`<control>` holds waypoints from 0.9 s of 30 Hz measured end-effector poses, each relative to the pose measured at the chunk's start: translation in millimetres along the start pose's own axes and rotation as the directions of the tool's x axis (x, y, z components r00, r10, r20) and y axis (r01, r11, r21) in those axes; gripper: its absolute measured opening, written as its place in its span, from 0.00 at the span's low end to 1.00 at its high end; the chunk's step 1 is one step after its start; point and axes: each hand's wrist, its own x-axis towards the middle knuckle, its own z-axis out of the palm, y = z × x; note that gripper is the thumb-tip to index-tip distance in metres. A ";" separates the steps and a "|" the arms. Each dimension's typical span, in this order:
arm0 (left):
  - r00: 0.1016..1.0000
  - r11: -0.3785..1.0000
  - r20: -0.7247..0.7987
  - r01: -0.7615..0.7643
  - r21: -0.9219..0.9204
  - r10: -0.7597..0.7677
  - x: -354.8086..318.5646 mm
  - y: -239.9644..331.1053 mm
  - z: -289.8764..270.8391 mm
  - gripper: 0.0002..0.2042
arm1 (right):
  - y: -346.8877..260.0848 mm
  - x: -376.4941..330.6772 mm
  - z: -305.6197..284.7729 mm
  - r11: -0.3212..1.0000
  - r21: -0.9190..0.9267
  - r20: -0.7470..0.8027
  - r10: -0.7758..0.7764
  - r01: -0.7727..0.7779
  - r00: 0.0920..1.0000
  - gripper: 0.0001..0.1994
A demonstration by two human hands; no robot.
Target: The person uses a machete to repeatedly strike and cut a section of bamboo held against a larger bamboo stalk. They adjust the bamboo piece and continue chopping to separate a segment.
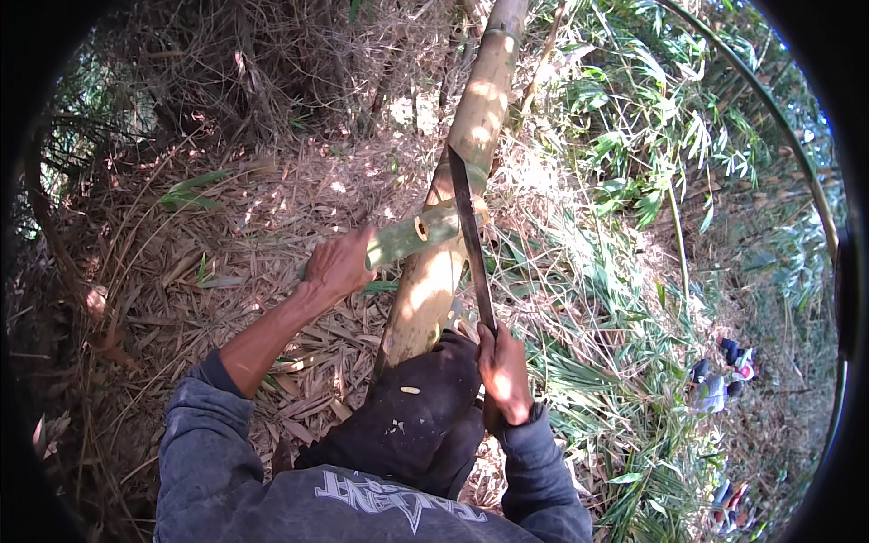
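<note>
My left hand [337, 264] is closed around the left end of a short green bamboo piece [396, 242], which lies across a thick bamboo pole [429, 294]. A pale-edged hole shows in the top of the short piece. My right hand [504, 373] grips a machete [471, 231] near my right knee; the handle is mostly hidden in the fist. Its long dark blade points away from me, over the pole, and crosses the right end of the short piece. Whether the blade touches the bamboo I cannot tell.
Under my bent leg [421, 385] the pole's near end disappears; it runs away from me to the top. Dry leaves [244, 262] cover the ground. Green bamboo foliage [625, 172] grows at right, with a curved stem [769, 86]. Farther right is another person [711, 391].
</note>
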 end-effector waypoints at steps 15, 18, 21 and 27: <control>0.995 0.998 -0.088 -0.052 -0.027 0.050 -2.4 6.2 1.7 0.28 | 61.6 37.4 5.4 0.994 0.101 0.061 0.025 -0.031 0.998 0.09; 0.987 0.996 -0.151 -0.067 -0.061 0.058 8.7 -5.8 4.8 0.29 | 71.5 37.7 9.3 0.994 0.104 0.079 0.009 -0.017 0.997 0.09; 0.983 0.995 -0.167 -0.086 -0.043 0.078 -1.9 -4.6 10.9 0.30 | 50.0 39.9 -2.7 0.967 0.227 0.214 0.066 -0.116 0.975 0.14; 0.976 0.999 -0.212 -0.049 0.000 0.047 -5.9 -4.1 22.0 0.31 | 18.0 26.3 -26.8 1.000 -0.001 0.083 0.026 -0.026 0.996 0.11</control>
